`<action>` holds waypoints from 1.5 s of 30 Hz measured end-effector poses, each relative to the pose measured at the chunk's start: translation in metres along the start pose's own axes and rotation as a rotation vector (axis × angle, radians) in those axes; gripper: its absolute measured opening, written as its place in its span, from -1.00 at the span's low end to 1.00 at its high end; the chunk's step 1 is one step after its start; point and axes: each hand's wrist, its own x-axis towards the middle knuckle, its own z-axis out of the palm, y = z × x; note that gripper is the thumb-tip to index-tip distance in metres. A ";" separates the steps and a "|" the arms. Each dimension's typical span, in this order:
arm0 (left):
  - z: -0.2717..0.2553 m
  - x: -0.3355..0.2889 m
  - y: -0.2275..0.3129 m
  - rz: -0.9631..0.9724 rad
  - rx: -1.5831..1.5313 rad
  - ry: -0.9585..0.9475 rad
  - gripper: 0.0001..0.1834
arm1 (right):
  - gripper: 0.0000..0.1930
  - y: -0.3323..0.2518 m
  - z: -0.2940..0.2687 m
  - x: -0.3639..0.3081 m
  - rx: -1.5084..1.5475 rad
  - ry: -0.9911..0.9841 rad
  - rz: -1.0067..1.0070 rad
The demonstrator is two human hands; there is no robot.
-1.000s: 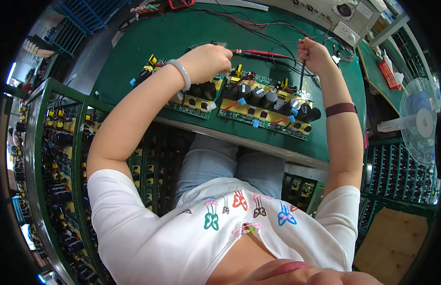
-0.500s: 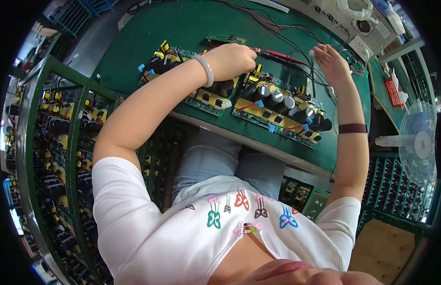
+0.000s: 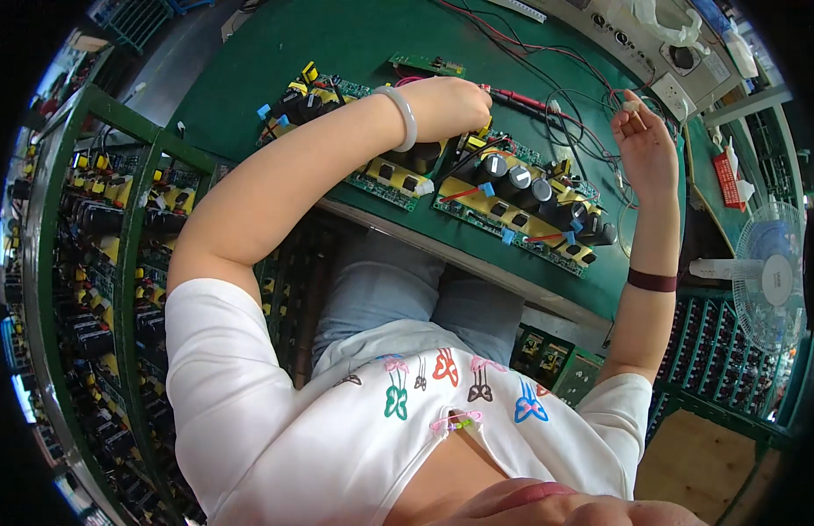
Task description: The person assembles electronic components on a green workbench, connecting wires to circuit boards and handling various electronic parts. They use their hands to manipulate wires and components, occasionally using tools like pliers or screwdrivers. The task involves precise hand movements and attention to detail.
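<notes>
Circuit boards (image 3: 510, 210) lie by the left hand (image 3: 457, 107); a rack (image 3: 124, 263) seemingly holds more.

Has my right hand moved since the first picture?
Yes. Your right hand has shifted rightward, away from above the right circuit board, judged against that board.

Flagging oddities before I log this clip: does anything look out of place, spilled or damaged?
Nothing looks spilled or plainly damaged. Slightly untidy: red and black leads lie in loops on the green table near the right hand, and a crumpled white item is draped over the instrument, where it seems stray.
</notes>
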 end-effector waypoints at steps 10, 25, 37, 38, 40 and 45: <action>-0.006 0.015 -0.002 -0.149 -0.178 -0.213 -0.89 | -0.62 0.011 0.018 -0.005 0.038 -0.194 -0.091; -0.018 -0.034 0.091 -0.347 -0.012 0.077 -0.59 | -0.80 0.023 -0.034 -0.023 0.193 -0.211 -0.206; -0.043 0.031 0.041 -0.687 -1.196 0.446 -0.84 | -0.82 0.037 -0.017 -0.024 0.091 -0.200 -0.126; -0.041 0.039 0.038 -0.720 -1.160 0.425 -0.82 | -0.81 0.037 -0.013 -0.025 0.055 -0.201 -0.133; -0.023 0.056 0.030 -0.604 -1.165 0.489 -0.80 | -0.80 0.038 -0.010 -0.028 -0.019 -0.202 -0.133; -0.001 0.095 0.047 -0.540 -1.094 0.408 -0.72 | -0.75 0.040 -0.017 -0.026 -0.120 -0.227 -0.160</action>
